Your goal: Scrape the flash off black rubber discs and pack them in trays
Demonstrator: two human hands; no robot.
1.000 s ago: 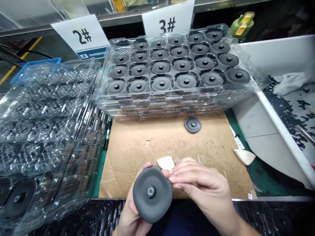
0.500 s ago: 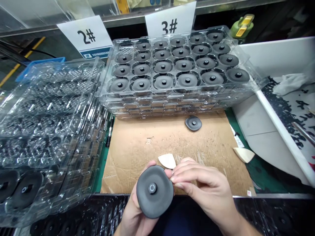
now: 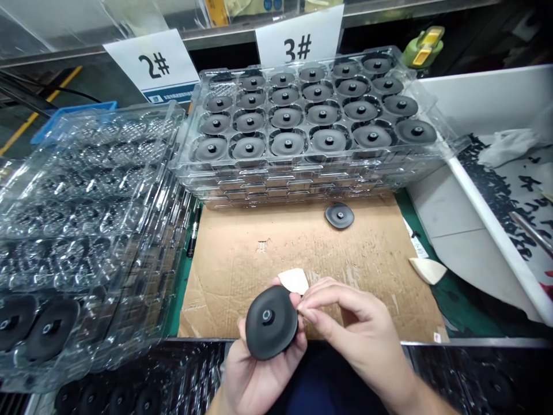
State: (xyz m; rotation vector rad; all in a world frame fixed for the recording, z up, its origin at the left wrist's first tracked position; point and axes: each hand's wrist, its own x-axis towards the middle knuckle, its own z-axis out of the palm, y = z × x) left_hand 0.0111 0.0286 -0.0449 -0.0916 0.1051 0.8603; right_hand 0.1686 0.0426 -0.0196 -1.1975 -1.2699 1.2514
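- Our left hand (image 3: 259, 380) grasps a black disc (image 3: 276, 337), near centre; it has just tilted, so we judge handling continues.
- Our right hand (image 3: 358, 328) has fingertips pinched at its right rim; we cannot tell whether they grip anything.
- We count one loose disc (image 3: 339, 219) farther right, two pale wedges (image 3: 294, 280), and, in the far clear tray (image 3: 302, 163), three near rows of six.

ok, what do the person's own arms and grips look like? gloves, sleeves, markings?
Left grip and right grip: bare human hands, no gloves, rings, markings or cables visible. Right forearm shows bare, no sleeve or watch in view; the left is cut off near the wrist. Dark navy fabric between them looks like clothing.
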